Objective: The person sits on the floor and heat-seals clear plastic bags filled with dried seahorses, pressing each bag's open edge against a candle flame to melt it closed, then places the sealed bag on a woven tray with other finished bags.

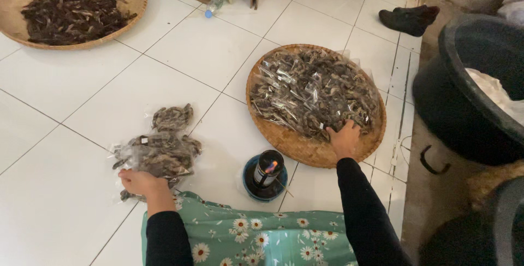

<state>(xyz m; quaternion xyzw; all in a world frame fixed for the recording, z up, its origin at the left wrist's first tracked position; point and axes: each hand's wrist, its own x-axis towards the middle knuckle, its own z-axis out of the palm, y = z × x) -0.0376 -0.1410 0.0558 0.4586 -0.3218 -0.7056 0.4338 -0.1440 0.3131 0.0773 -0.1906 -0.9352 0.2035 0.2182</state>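
Your right hand (344, 138) is reaching into the near tray (305, 151), fingers spread and pressing down on the clear packets (314, 91) heaped there, not closed round any single one; your left hand (141, 181) is resting on the near edge of a smaller pile (161, 148) of the same packets lying on the white floor (65, 80), fingers curled over a packet's edge, though you cannot tell whether they are gripping it; between your hands a small burner (266, 174) is sitting on a blue dish; a second tray (71, 9) of loose dark pods is lying well apart at far left; a black tub (464, 97) is standing at right.
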